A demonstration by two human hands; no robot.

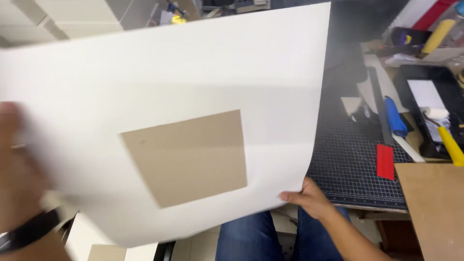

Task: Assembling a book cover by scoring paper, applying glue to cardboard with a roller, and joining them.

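Observation:
A large white sheet of paper fills most of the view, held up above my lap. A brown cardboard square is stuck flat on its middle. My right hand pinches the sheet's lower right edge. My left hand, blurred and close to the camera with a dark wristband, holds the sheet's left edge.
A dark gridded cutting mat lies on the table at right. On it are a red scraper, a blue-handled tool and a long ruler. A black tray with a yellow-handled roller and a brown board sit further right.

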